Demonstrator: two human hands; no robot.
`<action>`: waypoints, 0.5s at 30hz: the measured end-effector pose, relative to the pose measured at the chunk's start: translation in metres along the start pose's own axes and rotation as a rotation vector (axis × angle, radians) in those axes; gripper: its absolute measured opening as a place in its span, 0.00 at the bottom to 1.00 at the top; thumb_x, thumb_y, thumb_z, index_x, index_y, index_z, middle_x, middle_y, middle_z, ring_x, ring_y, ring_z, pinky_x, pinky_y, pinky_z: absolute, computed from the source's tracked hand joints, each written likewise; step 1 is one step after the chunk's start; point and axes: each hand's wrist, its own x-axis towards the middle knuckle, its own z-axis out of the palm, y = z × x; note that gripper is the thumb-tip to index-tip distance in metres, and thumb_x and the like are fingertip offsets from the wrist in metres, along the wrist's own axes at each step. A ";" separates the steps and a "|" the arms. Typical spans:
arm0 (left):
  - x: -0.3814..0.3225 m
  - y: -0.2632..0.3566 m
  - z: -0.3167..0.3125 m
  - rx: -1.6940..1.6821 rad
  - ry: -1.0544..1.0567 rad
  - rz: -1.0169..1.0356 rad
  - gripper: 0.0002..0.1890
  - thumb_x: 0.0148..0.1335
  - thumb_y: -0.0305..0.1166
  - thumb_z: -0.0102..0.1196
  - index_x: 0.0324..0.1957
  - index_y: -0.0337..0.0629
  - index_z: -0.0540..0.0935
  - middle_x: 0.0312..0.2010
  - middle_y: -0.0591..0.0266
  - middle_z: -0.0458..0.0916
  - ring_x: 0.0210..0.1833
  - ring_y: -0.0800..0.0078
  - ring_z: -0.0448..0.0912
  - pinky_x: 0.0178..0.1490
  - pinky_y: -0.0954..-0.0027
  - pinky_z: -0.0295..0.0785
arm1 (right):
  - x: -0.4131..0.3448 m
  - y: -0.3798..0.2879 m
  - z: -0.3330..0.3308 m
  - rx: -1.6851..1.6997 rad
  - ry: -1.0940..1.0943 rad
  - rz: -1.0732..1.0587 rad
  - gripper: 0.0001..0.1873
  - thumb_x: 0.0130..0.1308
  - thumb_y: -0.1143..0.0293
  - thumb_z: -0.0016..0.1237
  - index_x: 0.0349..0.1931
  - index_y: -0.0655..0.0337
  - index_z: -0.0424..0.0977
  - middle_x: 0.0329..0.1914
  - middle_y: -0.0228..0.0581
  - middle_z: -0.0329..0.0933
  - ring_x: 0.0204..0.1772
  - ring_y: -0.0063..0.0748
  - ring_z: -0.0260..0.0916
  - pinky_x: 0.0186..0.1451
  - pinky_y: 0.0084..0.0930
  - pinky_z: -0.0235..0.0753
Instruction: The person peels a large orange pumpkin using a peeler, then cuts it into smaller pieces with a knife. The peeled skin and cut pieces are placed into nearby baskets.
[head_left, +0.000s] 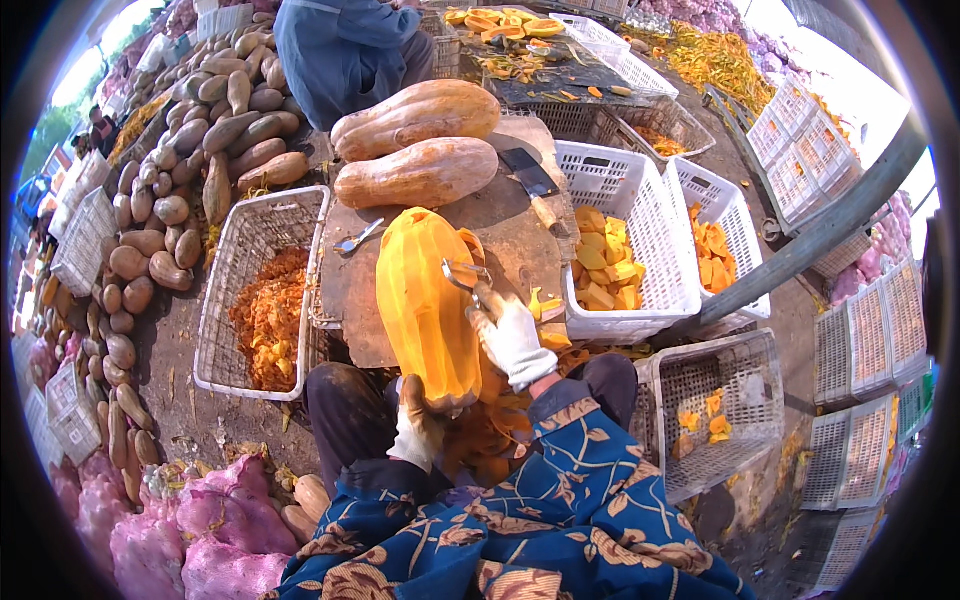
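Observation:
A large, mostly peeled orange pumpkin (427, 307) stands between my knees, leaning on the edge of a worn board (517, 217). My gloved left hand (416, 427) grips its lower end. In my gloved right hand (510, 330) is a metal peeler (465, 275), its head at the pumpkin's upper right side, where a strip of peel curls. Two unpeeled pumpkins, one upper (420, 116) and one lower (420, 172), lie across the far part of the board. To their right rests a cleaver (532, 176) with a wooden handle. A second metal peeler (358, 237) lies at the board's left.
Left of the board is a crate (206, 315) of orange pulp; at right, a white crate (630, 322) holds cut pumpkin pieces. A grey pole (810, 240) slants across the right side. A co-worker (337, 52) sits beyond the board, beside piled pumpkins (217, 180). Pink net sacks (232, 510) lie lower left.

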 end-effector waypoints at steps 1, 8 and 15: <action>0.004 -0.003 -0.007 -0.007 -0.057 0.011 0.36 0.64 0.62 0.56 0.64 0.46 0.70 0.49 0.57 0.82 0.40 0.61 0.82 0.40 0.64 0.77 | -0.016 -0.004 0.000 0.012 0.026 -0.040 0.23 0.65 0.66 0.55 0.61 0.58 0.73 0.40 0.59 0.74 0.42 0.58 0.75 0.44 0.43 0.76; 0.015 -0.015 -0.029 -0.105 -0.006 -0.181 0.42 0.59 0.69 0.55 0.61 0.42 0.75 0.48 0.53 0.84 0.48 0.52 0.82 0.55 0.57 0.78 | -0.126 -0.038 -0.007 -0.034 -0.086 -0.054 0.22 0.63 0.69 0.57 0.58 0.60 0.75 0.44 0.59 0.74 0.46 0.60 0.75 0.48 0.43 0.77; 0.016 -0.009 -0.006 -0.103 0.092 -0.115 0.38 0.59 0.63 0.59 0.62 0.46 0.74 0.52 0.49 0.82 0.47 0.51 0.83 0.51 0.45 0.81 | -0.166 -0.062 -0.041 -0.125 -0.258 0.000 0.25 0.61 0.64 0.60 0.60 0.52 0.76 0.47 0.52 0.74 0.48 0.54 0.77 0.50 0.40 0.79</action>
